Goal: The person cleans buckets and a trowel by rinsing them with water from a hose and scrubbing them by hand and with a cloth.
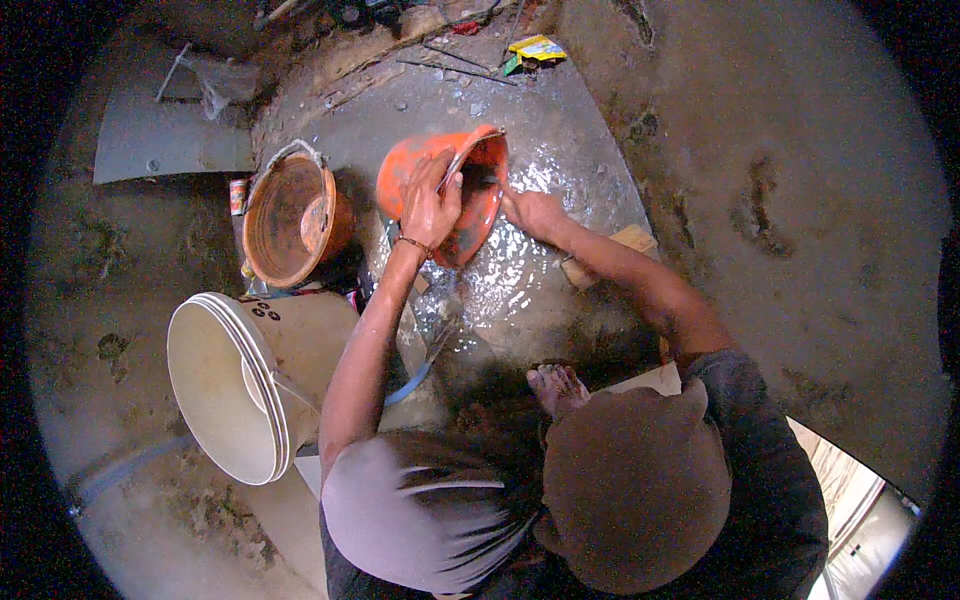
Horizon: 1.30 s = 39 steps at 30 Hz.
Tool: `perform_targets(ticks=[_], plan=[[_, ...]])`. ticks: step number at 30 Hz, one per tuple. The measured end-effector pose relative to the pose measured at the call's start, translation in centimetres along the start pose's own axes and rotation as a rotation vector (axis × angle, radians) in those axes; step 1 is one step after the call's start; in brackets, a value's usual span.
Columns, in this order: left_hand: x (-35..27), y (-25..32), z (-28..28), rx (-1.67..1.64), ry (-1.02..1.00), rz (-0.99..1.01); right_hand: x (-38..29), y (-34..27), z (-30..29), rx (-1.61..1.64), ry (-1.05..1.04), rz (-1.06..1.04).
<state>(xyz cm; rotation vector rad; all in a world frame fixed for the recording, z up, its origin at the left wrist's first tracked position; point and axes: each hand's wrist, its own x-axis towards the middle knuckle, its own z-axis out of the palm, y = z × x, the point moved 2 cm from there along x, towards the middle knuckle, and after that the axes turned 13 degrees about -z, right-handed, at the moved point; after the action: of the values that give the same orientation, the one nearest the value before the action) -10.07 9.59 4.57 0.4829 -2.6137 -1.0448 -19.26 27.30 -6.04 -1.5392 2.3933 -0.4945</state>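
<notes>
An orange plastic bucket (405,154) lies tilted on the wet floor, its mouth turned to the right. Grey residue marks its surface, and the inside is mostly in shadow. My left hand (433,196) holds its near side, fingers spread along the outer wall and thumb at the rim. At the right side of the mouth, my right hand (534,214) is closed at the rim; its fingertips are partly hidden. Shallow, rippling water (510,277) covers the floor below the bucket.
To the left stand another orange bucket (289,225) with a rope handle and a large white plastic bucket (217,390), tipped sideways. A blue hose (409,386) runs near my feet. Wood pieces (634,240) lie under my right forearm. A yellow packet (538,48) is at the back.
</notes>
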Motion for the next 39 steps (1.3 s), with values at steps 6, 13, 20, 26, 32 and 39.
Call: perform_targets(ticks=[6,13,20,26,32,39], plan=[[0.0,0.0,-0.1,0.011,-0.006,0.033,0.3,0.5,0.4,0.010,0.052,0.092],[0.1,0.3,-0.1,0.029,-0.015,0.016,0.8,1.2,0.2,0.054,-0.034,0.089],[0.1,0.3,-0.4,-0.028,-0.042,0.009,0.0,0.1,0.2,0.210,0.038,0.071],[-1.3,0.7,-0.5,-0.034,-0.019,0.018,-1.6,-2.9,5.4,0.540,-0.003,0.019],[-2.0,1.0,-0.8,-0.003,-0.005,0.051,-1.5,-3.7,7.4,0.752,0.136,-0.061],[-3.0,0.5,-1.4,0.004,0.028,0.054,-2.9,-6.2,6.4,0.546,0.166,0.063]])
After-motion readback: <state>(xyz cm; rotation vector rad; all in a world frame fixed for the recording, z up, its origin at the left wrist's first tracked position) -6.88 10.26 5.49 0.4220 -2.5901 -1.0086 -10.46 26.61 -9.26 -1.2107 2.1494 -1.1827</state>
